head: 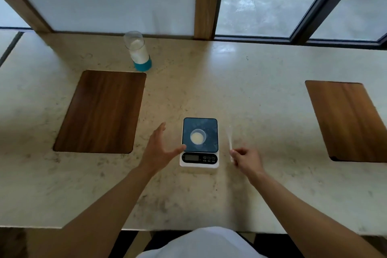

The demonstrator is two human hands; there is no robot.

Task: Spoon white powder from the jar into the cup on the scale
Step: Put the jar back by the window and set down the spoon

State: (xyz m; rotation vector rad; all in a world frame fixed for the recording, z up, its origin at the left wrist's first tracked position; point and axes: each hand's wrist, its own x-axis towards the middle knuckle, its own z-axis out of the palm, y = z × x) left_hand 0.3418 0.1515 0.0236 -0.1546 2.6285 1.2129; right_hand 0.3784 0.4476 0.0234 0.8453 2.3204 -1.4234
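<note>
Left hand [160, 148] spread open, empty, beside kitchen scale [199, 143]; right hand [246, 158] pinches blurred clear spoon [230, 142]; cup [198, 136] holds powder.

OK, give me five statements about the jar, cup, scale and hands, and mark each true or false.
1. The cup sits on the scale. True.
2. The jar stands right beside the scale. False: it stands far back on the counter, near the window frame, behind the left wooden board.
3. The right hand holds a pale spoon in its grip. True, though the spoon is blurred.
4. The left hand grasps the cup. False: it is open, fingers spread, at the scale's left edge.
5. The cup is empty. False: there is pale powder inside.
</note>
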